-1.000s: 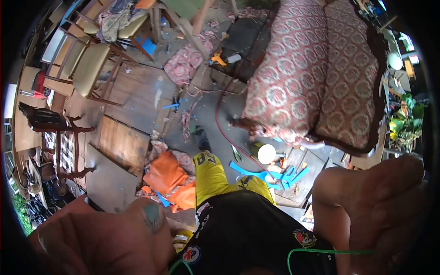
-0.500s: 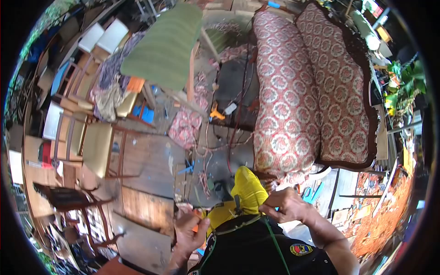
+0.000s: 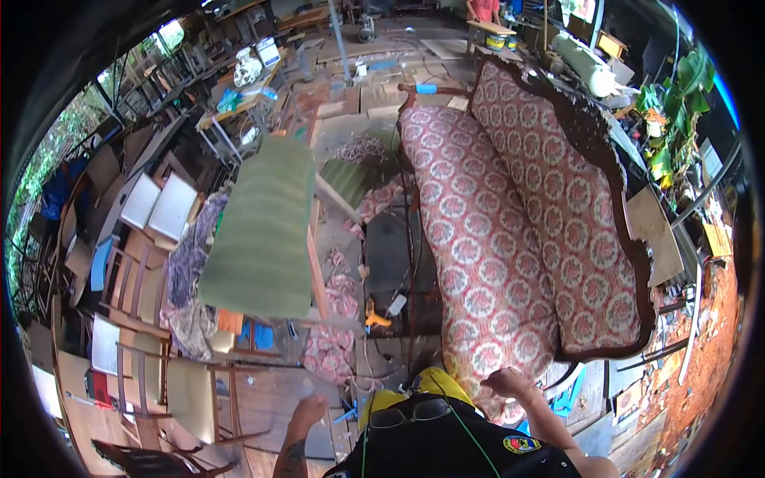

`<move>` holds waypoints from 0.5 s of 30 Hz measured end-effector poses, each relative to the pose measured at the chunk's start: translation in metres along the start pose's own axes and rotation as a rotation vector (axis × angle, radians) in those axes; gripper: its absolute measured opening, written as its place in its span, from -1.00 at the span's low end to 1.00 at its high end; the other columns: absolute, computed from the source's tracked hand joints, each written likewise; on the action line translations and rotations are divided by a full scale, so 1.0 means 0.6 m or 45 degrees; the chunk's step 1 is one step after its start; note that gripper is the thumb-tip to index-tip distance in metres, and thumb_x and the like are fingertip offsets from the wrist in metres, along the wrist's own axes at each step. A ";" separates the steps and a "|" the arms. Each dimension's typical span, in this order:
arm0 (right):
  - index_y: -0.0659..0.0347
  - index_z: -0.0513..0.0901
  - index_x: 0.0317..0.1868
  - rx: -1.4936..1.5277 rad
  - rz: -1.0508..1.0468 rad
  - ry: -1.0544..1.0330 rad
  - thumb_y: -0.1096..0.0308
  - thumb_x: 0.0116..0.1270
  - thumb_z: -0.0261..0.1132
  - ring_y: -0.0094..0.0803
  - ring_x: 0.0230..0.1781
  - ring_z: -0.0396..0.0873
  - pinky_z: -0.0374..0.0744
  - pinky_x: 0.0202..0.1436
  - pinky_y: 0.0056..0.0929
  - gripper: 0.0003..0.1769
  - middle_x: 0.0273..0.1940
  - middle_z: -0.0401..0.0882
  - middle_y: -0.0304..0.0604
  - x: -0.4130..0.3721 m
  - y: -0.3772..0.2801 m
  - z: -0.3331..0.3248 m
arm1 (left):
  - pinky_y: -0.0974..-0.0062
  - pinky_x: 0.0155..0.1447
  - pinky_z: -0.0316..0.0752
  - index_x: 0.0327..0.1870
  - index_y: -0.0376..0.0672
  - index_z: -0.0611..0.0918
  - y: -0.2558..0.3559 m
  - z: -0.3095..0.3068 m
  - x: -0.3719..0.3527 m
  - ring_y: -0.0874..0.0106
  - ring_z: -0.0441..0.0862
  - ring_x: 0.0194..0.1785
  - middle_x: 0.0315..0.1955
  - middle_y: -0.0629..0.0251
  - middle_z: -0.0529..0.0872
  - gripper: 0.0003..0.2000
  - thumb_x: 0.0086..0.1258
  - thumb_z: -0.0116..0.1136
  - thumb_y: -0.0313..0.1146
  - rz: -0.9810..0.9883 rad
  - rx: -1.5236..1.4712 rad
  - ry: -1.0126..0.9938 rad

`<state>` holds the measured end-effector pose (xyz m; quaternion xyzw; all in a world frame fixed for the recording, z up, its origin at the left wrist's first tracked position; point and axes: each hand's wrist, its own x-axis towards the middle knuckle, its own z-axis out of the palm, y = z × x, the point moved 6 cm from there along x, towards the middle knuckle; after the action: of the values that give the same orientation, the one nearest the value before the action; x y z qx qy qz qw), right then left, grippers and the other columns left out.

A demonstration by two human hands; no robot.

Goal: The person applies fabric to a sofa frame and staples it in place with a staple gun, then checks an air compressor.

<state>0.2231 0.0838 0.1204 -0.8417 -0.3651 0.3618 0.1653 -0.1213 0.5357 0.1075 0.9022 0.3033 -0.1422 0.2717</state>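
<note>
My left hand (image 3: 307, 411) hangs low at the bottom of the head view, fingers curled in with nothing visible in them, above the wooden floor boards. My right hand (image 3: 510, 384) is lowered beside the front corner of the red patterned sofa (image 3: 510, 239), close to its cushion; its fingers are too small to read. A pair of glasses (image 3: 410, 412) hangs on my black shirt, and a thin green cord (image 3: 470, 438) runs across my chest. My yellow trouser leg (image 3: 430, 382) shows below.
A green upholstered panel (image 3: 259, 231) lies on wooden trestles to the left. Wooden chairs (image 3: 183, 390) crowd the lower left. Fabric scraps (image 3: 327, 346), a yellow tool (image 3: 374, 317) and cables litter the floor. Another person (image 3: 482, 9) stands far back. Plants (image 3: 669, 119) grow at right.
My view has tilted up from my lap to the room. Both hands have left my chest and the green cord and dropped to my sides.
</note>
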 end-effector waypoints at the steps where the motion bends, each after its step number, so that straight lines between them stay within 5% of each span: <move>1: 0.11 0.75 -0.16 0.040 0.018 0.011 -0.03 0.36 0.22 0.02 -0.18 0.69 0.61 -0.09 -0.05 -0.61 -0.20 0.72 0.06 0.023 0.005 -0.018 | 0.11 0.00 0.54 -0.18 -0.19 0.71 -0.044 0.046 0.013 0.00 0.69 -0.08 -0.23 -0.06 0.72 -0.64 0.44 0.07 -0.05 -0.162 0.171 -0.282; 2: 0.09 0.73 -0.09 0.079 0.036 0.023 0.05 0.39 0.19 0.03 -0.18 0.69 0.61 -0.08 -0.04 -0.66 -0.19 0.71 0.07 0.046 0.010 -0.036 | 0.11 0.09 0.55 -0.12 -0.17 0.72 -0.084 0.089 0.019 0.00 0.67 -0.01 -0.16 -0.05 0.73 -0.62 0.43 0.06 -0.03 -0.278 0.367 -0.589; 4: 0.01 0.60 0.15 -0.021 0.197 0.212 0.24 0.37 0.12 0.08 -0.19 0.67 0.60 -0.07 -0.04 -0.64 -0.20 0.71 0.07 0.082 0.001 -0.099 | 0.15 0.11 0.55 -0.07 -0.12 0.73 -0.056 0.080 0.011 0.01 0.67 0.01 -0.14 0.05 0.75 -0.59 0.44 0.01 0.02 -0.309 0.238 -0.457; 6: 0.13 0.18 0.51 -0.147 0.452 -0.013 0.45 0.18 0.09 0.14 -0.14 0.66 0.59 -0.05 0.01 -0.19 -0.11 0.64 0.29 0.110 -0.038 -0.174 | 0.14 0.18 0.53 0.05 -0.05 0.70 -0.028 0.086 0.030 0.07 0.64 0.12 0.00 0.05 0.71 -0.58 0.38 0.04 0.03 -0.387 -0.220 -0.385; 7: 0.17 0.11 0.53 -0.123 0.446 -0.004 0.47 0.15 0.09 0.14 -0.09 0.65 0.59 -0.03 0.01 -0.14 -0.07 0.62 0.33 0.128 -0.058 -0.203 | 0.17 0.16 0.54 -0.03 -0.07 0.73 -0.080 0.160 0.067 0.06 0.65 0.08 -0.05 0.04 0.73 -0.63 0.41 0.02 -0.04 -0.166 -0.121 -0.413; 8: 0.20 0.04 0.55 -0.100 0.445 0.003 0.49 0.12 0.08 0.14 -0.05 0.64 0.58 -0.01 0.01 -0.09 -0.03 0.60 0.36 0.148 -0.063 -0.224 | 0.19 0.10 0.57 -0.10 -0.10 0.75 -0.026 0.121 0.074 0.03 0.68 -0.03 -0.16 0.03 0.76 -0.69 0.40 0.07 -0.12 -0.038 -0.176 -0.459; 11: 0.27 0.04 0.54 -0.009 0.390 0.162 0.40 0.30 0.09 0.19 -0.05 0.61 0.54 0.04 0.04 -0.21 -0.07 0.59 0.43 0.231 -0.058 -0.249 | 0.21 0.07 0.59 -0.11 -0.12 0.75 -0.009 0.111 0.170 0.07 0.71 -0.07 -0.18 0.04 0.77 -0.71 0.39 0.09 -0.16 0.003 -0.175 -0.542; 15: 0.09 0.43 0.38 0.056 0.252 -0.092 0.02 0.39 0.22 -0.02 0.03 0.66 0.58 0.09 -0.14 -0.38 -0.02 0.69 0.09 0.399 -0.061 -0.273 | 0.25 0.02 0.62 -0.12 -0.16 0.75 -0.004 0.076 0.387 0.12 0.74 -0.13 -0.21 0.06 0.78 -0.73 0.38 0.12 -0.20 0.094 -0.103 -0.505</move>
<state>0.4375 0.2821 0.1352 -0.8561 -0.2780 0.4146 0.1339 0.0531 0.6201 -0.0282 0.8554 0.2160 -0.2945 0.3671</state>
